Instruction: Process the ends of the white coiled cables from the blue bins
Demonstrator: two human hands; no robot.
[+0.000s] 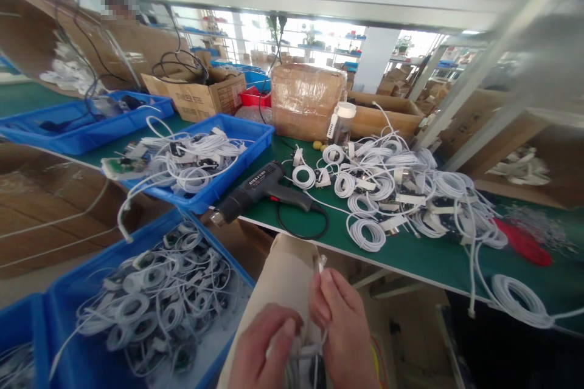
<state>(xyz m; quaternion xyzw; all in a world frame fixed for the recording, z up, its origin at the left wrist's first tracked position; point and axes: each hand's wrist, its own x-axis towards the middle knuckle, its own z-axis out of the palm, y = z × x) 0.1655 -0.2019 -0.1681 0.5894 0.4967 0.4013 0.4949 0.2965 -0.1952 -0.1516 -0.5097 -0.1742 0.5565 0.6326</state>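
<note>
Over the lap (285, 270), R hand (344, 322) has fingertips closed on a small white cable end (322, 263); L hand (267, 343), nearer & left, is part-curled by a dark part (316, 371), can't tell if gripping. Poss. slip: tiny end, so a loose pinch could drop it. Farther left, heat gun (264, 187) pokes past the green table (410, 258) edge; a tugged cord (302, 237) might tip it toward the blue bin (68, 310).

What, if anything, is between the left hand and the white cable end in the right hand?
Nothing visible blocks the way. The right hand grips the white cable end, whose tip pokes out above the fingers; the left hand sits lower, to one side.
</note>
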